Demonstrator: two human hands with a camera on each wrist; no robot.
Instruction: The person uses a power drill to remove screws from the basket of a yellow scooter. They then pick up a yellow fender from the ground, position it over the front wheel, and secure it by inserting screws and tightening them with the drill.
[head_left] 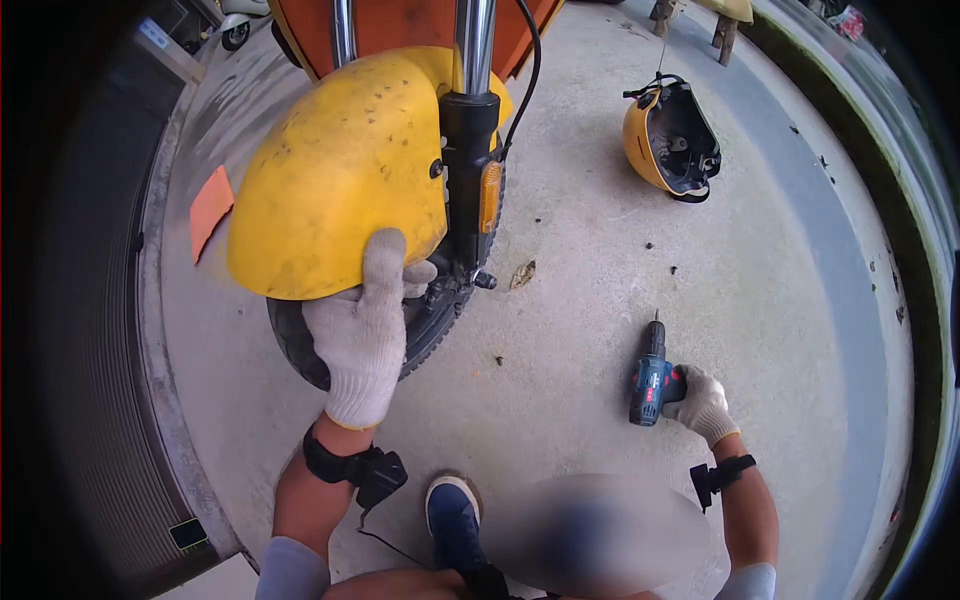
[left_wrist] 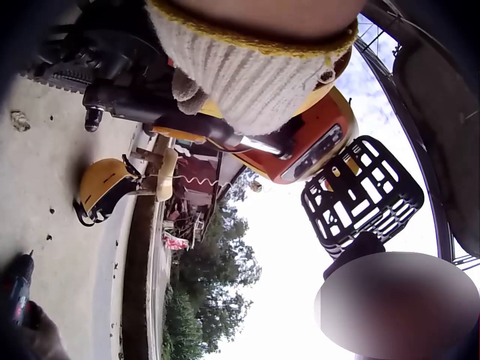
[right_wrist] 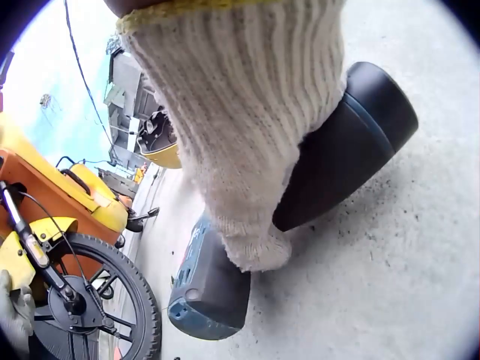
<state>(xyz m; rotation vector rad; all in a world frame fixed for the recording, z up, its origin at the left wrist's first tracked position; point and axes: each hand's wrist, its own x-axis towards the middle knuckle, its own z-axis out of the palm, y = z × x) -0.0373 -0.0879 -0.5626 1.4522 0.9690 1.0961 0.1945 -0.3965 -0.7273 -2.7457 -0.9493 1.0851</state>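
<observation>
In the head view, my gloved left hand [head_left: 365, 330] grips the lower edge of a scuffed yellow front fender [head_left: 330, 170], thumb on its outer face and fingers tucked under it. The fender sits over a black wheel [head_left: 295, 345], beside a fork leg [head_left: 468, 170] with an orange reflector [head_left: 490, 197]. Only the ribbed glove cuff [left_wrist: 259, 82] shows clearly in the left wrist view. Over to the right, my gloved right hand [head_left: 702, 402] holds the handle of a blue and black cordless drill [head_left: 652, 385]. The drill is on its side at the concrete, its bit pointing away from me.
A yellow helmet [head_left: 640, 140] rests on its side on the concrete floor [head_left: 560, 350]. An orange flat piece [head_left: 210, 215] lies left of the wheel. A ribbed shutter [head_left: 95, 350] borders the left side. My shoe [head_left: 453, 515] stands between my arms.
</observation>
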